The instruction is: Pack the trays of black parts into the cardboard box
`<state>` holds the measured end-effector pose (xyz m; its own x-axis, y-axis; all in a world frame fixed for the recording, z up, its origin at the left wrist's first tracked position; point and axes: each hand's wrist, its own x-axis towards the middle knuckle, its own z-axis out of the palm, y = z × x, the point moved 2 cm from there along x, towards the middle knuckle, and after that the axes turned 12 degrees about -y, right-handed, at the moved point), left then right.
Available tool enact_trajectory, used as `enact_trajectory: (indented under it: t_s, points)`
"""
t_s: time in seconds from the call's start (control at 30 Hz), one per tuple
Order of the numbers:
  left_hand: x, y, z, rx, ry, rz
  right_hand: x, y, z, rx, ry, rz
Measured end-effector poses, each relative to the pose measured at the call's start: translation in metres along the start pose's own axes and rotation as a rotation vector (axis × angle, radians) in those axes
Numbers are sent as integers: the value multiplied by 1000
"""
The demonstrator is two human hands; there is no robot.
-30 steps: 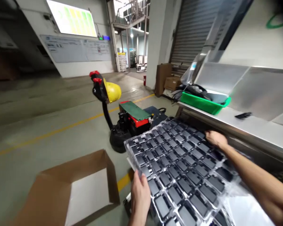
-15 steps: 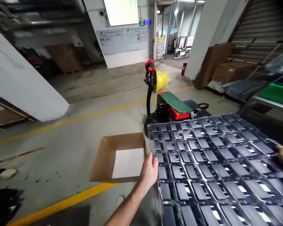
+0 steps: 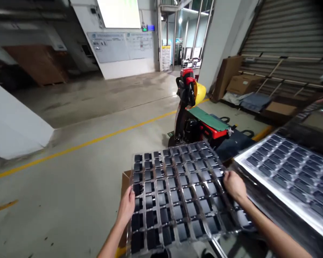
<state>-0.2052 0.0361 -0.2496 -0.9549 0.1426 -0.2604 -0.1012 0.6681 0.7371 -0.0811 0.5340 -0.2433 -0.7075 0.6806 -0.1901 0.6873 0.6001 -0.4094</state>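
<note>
A clear plastic blister tray (image 3: pixel 174 191), its pockets filled with rows of dark flat rectangular parts, is held up between my hands. My left hand (image 3: pixel 127 206) grips its left edge, fingers closed and partly hidden under the rim. On the opposite edge, my right hand (image 3: pixel 234 184) is closed round the rim. Beneath the tray, a cardboard box (image 3: pixel 125 179) shows only by its left side and a corner; the tray covers the rest. To the right lies a stack of similar filled trays (image 3: pixel 293 175), apart from the one I hold.
A red and black pallet truck (image 3: pixel 185 107) with a yellow helmet (image 3: pixel 200 94) on its handle and a green cover (image 3: pixel 208 120) stands just ahead. Cardboard boxes (image 3: pixel 242 84) lean near the roller shutter at right. A white pillar (image 3: pixel 13 122) rises at left.
The tray has moved left, over the cardboard box, carried by both hands. My view has turned right, bringing the stack of trays and my whole right hand into sight.
</note>
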Motion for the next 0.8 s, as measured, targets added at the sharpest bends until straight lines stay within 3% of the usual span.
enact_trajectory:
  t_s: [0.07, 0.17, 0.27, 0.4, 0.57, 0.8]
  points:
    - [26, -48, -13, -31, -13, -70, 1, -25, 54, 64, -9, -21]
    - [63, -114, -17, -22, -15, -145, 9, -49, 130, 88, -51, -23]
    - [97, -172, -5, 19, 16, -200, 21, -63, 196, 76, -86, -20]
    - [131, -234, 26, 54, 1, -317, 43, -67, 270, 46, -130, 24]
    - [151, -279, 65, 97, -55, -421, 63, -58, 334, 25, -186, 95]
    - [158, -311, 102, 147, -27, -400, 63, -38, 383, 2, -227, 124]
